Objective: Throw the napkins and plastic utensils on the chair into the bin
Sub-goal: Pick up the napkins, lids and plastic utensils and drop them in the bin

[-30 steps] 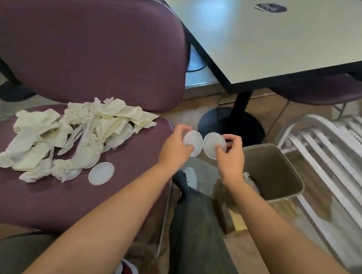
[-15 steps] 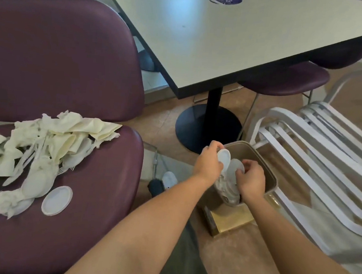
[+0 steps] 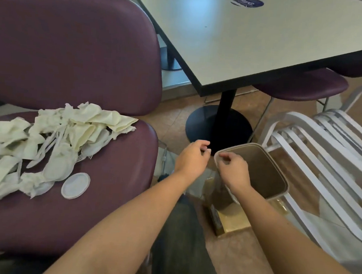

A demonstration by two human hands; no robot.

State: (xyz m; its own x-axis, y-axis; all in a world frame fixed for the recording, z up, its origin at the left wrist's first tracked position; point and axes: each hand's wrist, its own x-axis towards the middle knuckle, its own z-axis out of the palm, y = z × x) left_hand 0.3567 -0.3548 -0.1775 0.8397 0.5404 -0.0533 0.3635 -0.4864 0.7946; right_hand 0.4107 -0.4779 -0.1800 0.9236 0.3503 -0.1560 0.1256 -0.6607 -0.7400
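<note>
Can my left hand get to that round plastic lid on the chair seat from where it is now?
Probably yes. The left hand looks empty beside the bin, and the round lid lies uncovered at the near edge of the napkin pile, with bare seat between.

One head-worn camera looks forward and down; the chair (image 3: pixel 99 206) sits left, the bin (image 3: pixel 279 174) right. Forearms fill the close foreground.

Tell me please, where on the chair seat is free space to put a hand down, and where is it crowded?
The purple chair seat is bare along its front edge and right side, in front of and right of the round lid. The back left is crowded: the napkins and plastic utensils lie heaped together there, reaching the left image border.
</note>
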